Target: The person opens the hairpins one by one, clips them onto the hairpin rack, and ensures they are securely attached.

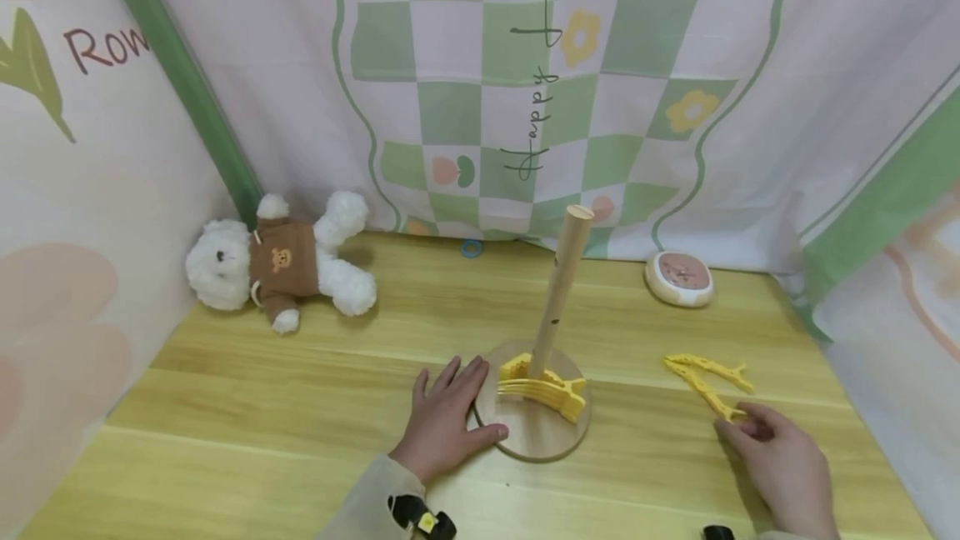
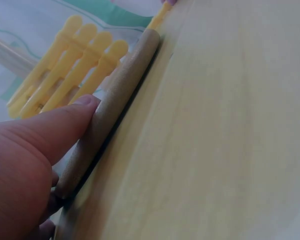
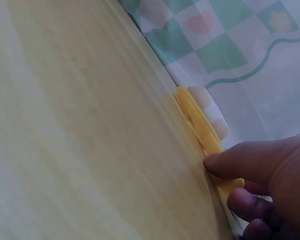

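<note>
Left hand [image 1: 444, 426]: fingers straight and spread at the left edge of the round wooden base [image 1: 534, 442], thumb against its rim, gripping nothing.
Right hand [image 1: 789, 467]: thumb and fingers nearly closed, pinching the near end of a yellow V-shaped piece [image 1: 705, 392].
Yellow V-shaped piece: on the table [image 1: 285, 440], right of the base, well apart; whether its arms are joined, I cannot tell.
Yellow stack [image 1: 543, 392]: on the base, about the post's [image 1: 558, 298] foot.
Step in hand: likely picking up this piece.
Next move: probably calls for lifting it clear, base steadied.
</note>
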### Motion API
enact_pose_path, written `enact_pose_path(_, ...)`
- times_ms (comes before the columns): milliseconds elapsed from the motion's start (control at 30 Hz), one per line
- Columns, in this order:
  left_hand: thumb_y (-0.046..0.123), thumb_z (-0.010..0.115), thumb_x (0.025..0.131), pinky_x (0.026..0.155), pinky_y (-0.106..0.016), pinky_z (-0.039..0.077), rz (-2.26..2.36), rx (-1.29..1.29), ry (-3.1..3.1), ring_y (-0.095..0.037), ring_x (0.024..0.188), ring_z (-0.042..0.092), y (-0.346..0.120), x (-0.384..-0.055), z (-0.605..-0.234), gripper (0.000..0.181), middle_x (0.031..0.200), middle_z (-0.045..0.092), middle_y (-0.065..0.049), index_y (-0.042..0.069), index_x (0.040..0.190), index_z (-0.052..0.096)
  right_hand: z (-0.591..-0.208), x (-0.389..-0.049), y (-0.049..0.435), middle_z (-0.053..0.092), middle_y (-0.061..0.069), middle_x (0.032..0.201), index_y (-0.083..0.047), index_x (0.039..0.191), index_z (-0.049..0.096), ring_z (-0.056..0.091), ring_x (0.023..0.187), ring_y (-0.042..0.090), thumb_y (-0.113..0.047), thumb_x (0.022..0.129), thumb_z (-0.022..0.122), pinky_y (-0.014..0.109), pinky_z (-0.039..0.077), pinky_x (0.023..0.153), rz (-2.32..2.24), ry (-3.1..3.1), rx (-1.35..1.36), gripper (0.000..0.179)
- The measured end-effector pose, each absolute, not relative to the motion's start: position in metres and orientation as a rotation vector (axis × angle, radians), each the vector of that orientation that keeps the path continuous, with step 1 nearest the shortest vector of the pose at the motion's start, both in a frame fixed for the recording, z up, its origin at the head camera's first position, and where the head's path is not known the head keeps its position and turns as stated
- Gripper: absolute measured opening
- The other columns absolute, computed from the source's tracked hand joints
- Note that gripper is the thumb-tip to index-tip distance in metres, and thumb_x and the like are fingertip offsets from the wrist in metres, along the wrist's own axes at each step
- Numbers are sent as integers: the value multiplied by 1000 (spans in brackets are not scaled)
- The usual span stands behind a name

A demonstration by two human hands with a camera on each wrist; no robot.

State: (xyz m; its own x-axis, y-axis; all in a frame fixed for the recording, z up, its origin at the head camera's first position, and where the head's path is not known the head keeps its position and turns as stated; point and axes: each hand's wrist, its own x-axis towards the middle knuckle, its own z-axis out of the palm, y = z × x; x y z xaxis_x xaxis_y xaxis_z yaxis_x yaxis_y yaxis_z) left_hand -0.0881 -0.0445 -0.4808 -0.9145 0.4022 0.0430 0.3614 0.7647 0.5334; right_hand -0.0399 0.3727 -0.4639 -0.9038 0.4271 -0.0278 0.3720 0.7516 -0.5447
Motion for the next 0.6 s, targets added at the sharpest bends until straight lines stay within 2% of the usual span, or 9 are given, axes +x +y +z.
enact_pose_path(100, 67, 64, 86, 116, -66, 3, 846, 628, 2879, -31, 151, 24, -44, -88, -481, 92, 162, 33, 0, 17, 157, 35, -464, -38, 373, 65, 29, 121, 4, 128, 62, 59, 107, 47, -42, 93, 71, 56, 42, 86, 862, -2836, -635, 59)
enact_pose_path(167, 67, 64, 86, 116, -66, 4, 847, 630, 2876, -31, 151, 23, -44, -88, -481, 92, 162, 33, 0, 17, 157, 35, -466, -36, 374, 64, 30, 123, 4, 128, 62, 59, 106, 47, -42, 92, 71, 55, 42, 86, 863, -2806, -629, 59)
enact_pose_path(267, 67, 64, 86, 116, -66, 4, 854, 630, 2875, -32, 151, 23, -45, -88, -480, 92, 162, 33, -1, 17, 157, 35, -467, -34, 373, 72, 23, 109, 0, 126, 64, 66, 83, 18, -39, 91, 74, 37, 43, 75, 843, -2738, -631, 54)
enact_pose_path(333, 66, 64, 86, 116, -66, 4, 857, 626, 2876, -32, 151, 23, -45, -87, -480, 92, 162, 33, -1, 17, 157, 35, -468, -34, 370, 75, 14, 97, -1, 126, 65, 58, 71, -2, -35, 91, 74, 25, 41, 68, 871, -2674, -615, 50)
enact_pose_path(400, 66, 64, 86, 116, -66, 4, 847, 625, 2882, -32, 151, 24, -45, -87, -480, 92, 162, 33, -1, 17, 157, 35, -468, -35, 365, 74, -1, 85, -1, 125, 67, 49, 64, -13, -31, 91, 76, 16, 39, 60, 904, -2615, -589, 47)
enact_pose_path(500, 67, 64, 86, 116, -66, 4, 837, 628, 2884, -31, 151, 24, -45, -87, -480, 92, 162, 33, -1, 17, 157, 35, -467, -36, 355, 62, -24, 81, -2, 125, 68, 49, 66, -14, -23, 89, 78, 12, 39, 55, 972, -2512, -530, 43)
enact_pose_path(600, 66, 64, 86, 116, -66, 4, 838, 631, 2885, -32, 150, 24, -45, -88, -480, 92, 161, 34, -1, 17, 157, 35, -466, -36, 347, 55, -31, 81, -4, 122, 70, 50, 69, -10, -18, 87, 80, 12, 37, 56, 996, -2438, -456, 40)
